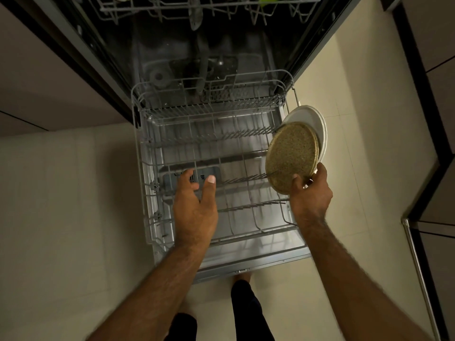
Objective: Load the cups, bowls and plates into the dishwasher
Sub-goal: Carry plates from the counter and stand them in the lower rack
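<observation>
The right hand (310, 190) grips 2 plates by their lower edge, speckled plate (291, 157) over white plate (312, 119), tilted at the lower rack's (209, 109) right rim; its tine rows (246, 179) lie leftward, toward the left hand (197, 200), open and empty

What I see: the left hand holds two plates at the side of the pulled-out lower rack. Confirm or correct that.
Wrong hand. It is the right hand that holds the two plates, a speckled plate and a white plate, at the side of the pulled-out lower rack. The left hand holds nothing. The head view shows it.
</observation>
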`<state>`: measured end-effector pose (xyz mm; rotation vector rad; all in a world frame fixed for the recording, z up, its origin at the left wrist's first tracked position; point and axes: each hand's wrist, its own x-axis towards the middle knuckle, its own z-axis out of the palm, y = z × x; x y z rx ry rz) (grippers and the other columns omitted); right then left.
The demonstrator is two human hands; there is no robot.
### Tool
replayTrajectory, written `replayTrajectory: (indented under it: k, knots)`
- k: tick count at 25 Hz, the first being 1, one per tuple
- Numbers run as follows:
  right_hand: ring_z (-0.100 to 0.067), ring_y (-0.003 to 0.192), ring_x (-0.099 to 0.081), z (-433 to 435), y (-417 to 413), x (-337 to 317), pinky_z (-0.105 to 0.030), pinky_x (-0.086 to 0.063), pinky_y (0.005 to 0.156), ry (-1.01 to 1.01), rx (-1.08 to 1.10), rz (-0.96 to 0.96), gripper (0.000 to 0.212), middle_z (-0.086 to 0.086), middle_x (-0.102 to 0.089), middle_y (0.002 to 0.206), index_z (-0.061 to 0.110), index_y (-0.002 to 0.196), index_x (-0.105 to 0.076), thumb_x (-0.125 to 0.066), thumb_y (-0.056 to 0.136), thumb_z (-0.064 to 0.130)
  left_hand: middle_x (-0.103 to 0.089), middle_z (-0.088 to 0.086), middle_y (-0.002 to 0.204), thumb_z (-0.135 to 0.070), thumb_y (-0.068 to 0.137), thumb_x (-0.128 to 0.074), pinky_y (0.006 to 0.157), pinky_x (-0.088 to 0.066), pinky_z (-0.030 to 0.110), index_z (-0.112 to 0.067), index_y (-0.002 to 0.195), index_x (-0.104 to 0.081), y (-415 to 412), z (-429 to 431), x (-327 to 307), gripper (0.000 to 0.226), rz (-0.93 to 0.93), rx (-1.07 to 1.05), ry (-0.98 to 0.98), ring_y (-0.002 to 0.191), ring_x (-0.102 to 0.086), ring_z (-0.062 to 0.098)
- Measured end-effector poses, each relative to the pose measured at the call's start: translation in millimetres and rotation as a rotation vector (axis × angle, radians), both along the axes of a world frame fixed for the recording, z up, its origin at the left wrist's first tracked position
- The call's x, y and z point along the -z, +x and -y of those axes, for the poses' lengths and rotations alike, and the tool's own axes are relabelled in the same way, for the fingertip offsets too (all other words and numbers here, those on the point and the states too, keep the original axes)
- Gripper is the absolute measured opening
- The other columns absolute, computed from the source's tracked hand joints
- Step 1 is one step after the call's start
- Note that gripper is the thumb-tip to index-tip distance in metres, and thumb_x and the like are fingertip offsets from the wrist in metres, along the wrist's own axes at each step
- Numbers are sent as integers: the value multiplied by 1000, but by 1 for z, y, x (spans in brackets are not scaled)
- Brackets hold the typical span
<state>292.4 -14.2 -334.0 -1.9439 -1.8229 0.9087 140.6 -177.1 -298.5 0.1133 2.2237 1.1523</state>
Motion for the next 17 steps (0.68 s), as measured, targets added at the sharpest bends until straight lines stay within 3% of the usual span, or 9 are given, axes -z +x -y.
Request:
replayTrajectory:
  k: [6, 10, 12, 14, 15, 17]
  knots:
    - [-30, 119, -63, 3, 4, -2, -50, -52, 101, -14, -13, 12, 61, -7, -63, 132, 25, 144, -40, -70, 91, 24, -60, -9, 125, -84, 80, -45, 80, -62, 52, -43, 144, -36, -17, 18, -8, 77, -6, -8, 27, 97, -71, 21]
    - [-30, 133, -48, 8, 2, -11, -44, -41, 109, 29, -15, 58, 69, -10, -50, 145, 16, 150, -37, -71, 91, 21, -60, -6, 126, -85, 81, -45, 81, -62, 52, -38, 148, -37, -25, 26, -16, 82, -19, -9, 34, 98, -71, 22]
    - [-29, 137, -42, 13, -4, -21, -49, -41, 112, 78, -71, 101, 71, -9, -42, 151, 17, 151, -33, -71, 91, 24, -60, -4, 128, -75, 89, -49, 85, -61, 48, -33, 151, -37, -30, 29, -25, 76, -22, -1, 36, 100, -69, 18]
    - [-30, 139, -41, 21, -15, -37, -53, -43, 110, 103, -156, 128, 73, -8, -35, 155, 18, 153, -28, -69, 93, 27, -60, 0, 132, -59, 97, -53, 82, -59, 34, -27, 154, -36, -38, 33, -44, 67, -54, 16, 35, 100, -66, 9]
    - [-32, 140, -39, 27, -23, -51, -53, -43, 109, 112, -212, 137, 74, -8, -32, 157, 19, 154, -25, -67, 94, 29, -58, 2, 136, -54, 99, -54, 82, -57, 29, -25, 156, -35, -44, 37, -59, 66, -74, 27, 34, 104, -64, 9]
    - [-33, 142, -37, 40, -46, -82, -50, -41, 109, 148, -348, 138, 72, -10, -28, 160, 18, 156, -22, -62, 97, 30, -51, 3, 149, -51, 100, -52, 99, -52, 35, -25, 159, -29, -58, 45, -95, 69, -128, 62, 37, 126, -56, 15]
